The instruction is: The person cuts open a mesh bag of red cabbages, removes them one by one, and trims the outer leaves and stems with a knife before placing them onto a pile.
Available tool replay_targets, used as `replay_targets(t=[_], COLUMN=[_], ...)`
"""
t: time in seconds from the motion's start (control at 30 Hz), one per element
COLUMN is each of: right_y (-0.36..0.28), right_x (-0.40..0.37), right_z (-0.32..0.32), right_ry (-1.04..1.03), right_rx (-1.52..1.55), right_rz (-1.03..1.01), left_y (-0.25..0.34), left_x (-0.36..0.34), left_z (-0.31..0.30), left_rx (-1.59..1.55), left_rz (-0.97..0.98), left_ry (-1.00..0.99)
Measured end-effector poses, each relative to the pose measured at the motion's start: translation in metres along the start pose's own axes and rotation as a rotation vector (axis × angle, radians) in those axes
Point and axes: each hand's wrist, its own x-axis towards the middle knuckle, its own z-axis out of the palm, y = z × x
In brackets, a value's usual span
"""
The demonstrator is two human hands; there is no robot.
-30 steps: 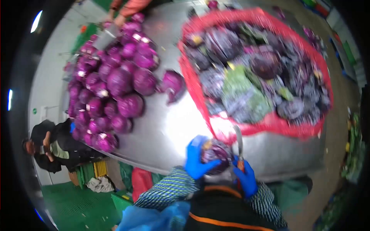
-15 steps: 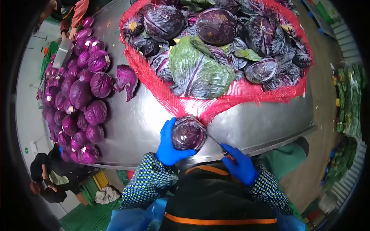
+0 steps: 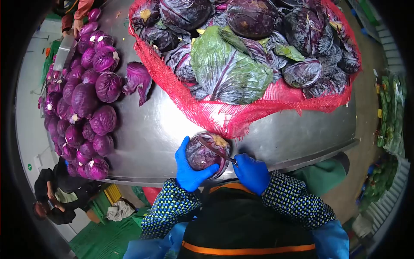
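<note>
A red cabbage (image 3: 199, 156) rests near the front edge of the metal table, its pale cut stem end facing up and to the right. My left hand (image 3: 189, 170), in a blue glove, grips it from the left, thumb along the near side and fingers round the far side. In my blue-gloved right hand (image 3: 252, 173), closed on the handle, is a knife (image 3: 214, 149). Its narrow, dark blade lies across the top of the cabbage, just below the stem. The red mesh sack (image 3: 224, 118) spreads right behind the cabbage.
Dark untrimmed cabbages (image 3: 252, 18) and a large green leaf (image 3: 233, 69) lie on the sack. Peeled purple cabbages (image 3: 84, 100) are heaped at left, beside a loose leaf (image 3: 138, 82). A co-worker's hand (image 3: 77, 26) is near a broad blade (image 3: 64, 52) at far left.
The cabbage has turned so its stem end shows on top. My right hand has moved left, and the knife blade has gone from the cabbage's right side to across its top.
</note>
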Motion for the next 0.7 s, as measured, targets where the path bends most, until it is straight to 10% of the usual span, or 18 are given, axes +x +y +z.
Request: replay_targets(t=[0.1,0.27,0.33,0.4,0.43,0.53,0.57,0.6,0.7], right_y=[0.000,0.051,0.041,-0.003,-0.021,-0.004,0.006,0.016,0.010], right_x=[0.010,0.046,0.032,0.026,0.017,-0.005,-0.011,-0.019,-0.044], right_z=[-0.004,0.021,0.011,-0.028,-0.036,-0.023,-0.018,-0.012,-0.020], right_ry=[-0.106,-0.218,-0.103,-0.055,0.058,0.141,0.190,0.238,0.493], right_rx=[-0.183,-0.180,0.113,1.441,1.529,1.251,1.197,1.150,0.891], right_rz=[0.075,0.266,0.217,0.593,0.638,0.545,0.510,0.479,0.342], left_y=[0.008,-0.002,-0.012,-0.022,-0.010,0.019,0.020,0.020,0.021], left_x=[0.005,0.030,0.024,0.018,0.017,0.035,0.034,0.034,0.020], left_z=[-0.003,-0.031,-0.039,-0.023,-0.021,-0.017,0.001,0.010,0.031], left_rx=[0.191,-0.336,-0.527,-0.668,-0.569,-0.193,-0.327,0.077,0.108], left_rz=[0.027,-0.107,-0.154,-0.006,0.047,0.319,0.111,0.429,0.414], left_ry=[0.001,-0.206,-0.259,-0.187,-0.235,-0.370,-0.436,-0.311,-0.235])
